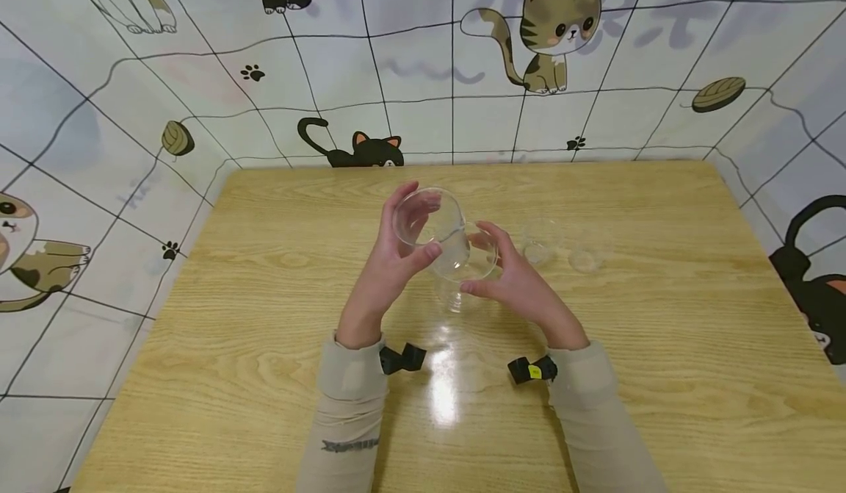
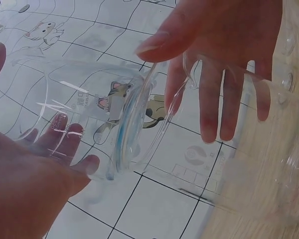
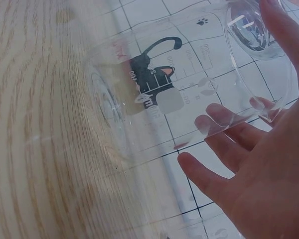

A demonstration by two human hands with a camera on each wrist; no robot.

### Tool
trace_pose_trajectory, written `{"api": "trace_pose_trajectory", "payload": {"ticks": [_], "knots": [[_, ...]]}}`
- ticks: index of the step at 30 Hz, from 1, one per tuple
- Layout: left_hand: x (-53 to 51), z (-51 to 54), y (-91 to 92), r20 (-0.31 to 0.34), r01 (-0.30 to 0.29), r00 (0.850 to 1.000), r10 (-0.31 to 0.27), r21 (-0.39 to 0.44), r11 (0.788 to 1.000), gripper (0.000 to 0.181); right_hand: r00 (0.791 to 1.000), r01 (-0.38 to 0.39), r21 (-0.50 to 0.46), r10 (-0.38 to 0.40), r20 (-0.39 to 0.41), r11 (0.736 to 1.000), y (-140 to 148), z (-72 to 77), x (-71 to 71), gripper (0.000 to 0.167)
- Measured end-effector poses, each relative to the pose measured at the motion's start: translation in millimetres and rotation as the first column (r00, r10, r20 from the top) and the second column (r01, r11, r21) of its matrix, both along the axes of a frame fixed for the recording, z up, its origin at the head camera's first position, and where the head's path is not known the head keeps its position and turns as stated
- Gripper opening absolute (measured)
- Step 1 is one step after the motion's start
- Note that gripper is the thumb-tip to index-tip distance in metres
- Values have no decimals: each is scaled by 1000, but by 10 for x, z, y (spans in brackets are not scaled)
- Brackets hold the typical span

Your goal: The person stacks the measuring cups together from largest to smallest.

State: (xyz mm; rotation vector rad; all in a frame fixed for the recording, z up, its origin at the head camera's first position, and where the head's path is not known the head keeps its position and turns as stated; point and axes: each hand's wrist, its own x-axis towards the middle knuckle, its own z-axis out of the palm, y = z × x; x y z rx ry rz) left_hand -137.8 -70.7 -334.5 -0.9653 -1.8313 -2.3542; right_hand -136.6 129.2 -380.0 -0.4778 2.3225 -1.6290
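Over the middle of the table, my left hand (image 1: 386, 254) holds a clear glass beaker (image 1: 439, 225) at a tilt, thumb on the near side and fingers round the far side. To its right, my right hand (image 1: 518, 283) grips a second clear beaker (image 3: 157, 94) near its rim, between thumb and fingers. This one carries white volume marks. The left beaker's base is at the mouth of the right one; how far it goes in is hard to tell through the glass. No liquid shows in either.
Two more clear glass vessels, a left one (image 1: 540, 250) and a right one (image 1: 585, 259), stand on the wooden table (image 1: 231, 346) right of my hands. A white cat-patterned sheet (image 1: 423, 59) rises behind the table and along its sides.
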Motion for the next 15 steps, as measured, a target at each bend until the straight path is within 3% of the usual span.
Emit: {"api": "trace_pose_trajectory", "payload": {"ticks": [10, 15], "knots": [[-52, -138, 14, 18, -15, 1000, 15, -7, 1000, 79, 1000, -6, 15, 6, -8, 1000, -5, -11, 8, 89], [-85, -160, 16, -2, -18, 1000, 18, -13, 1000, 81, 1000, -5, 22, 5, -9, 1000, 1, 3, 3, 88]]}}
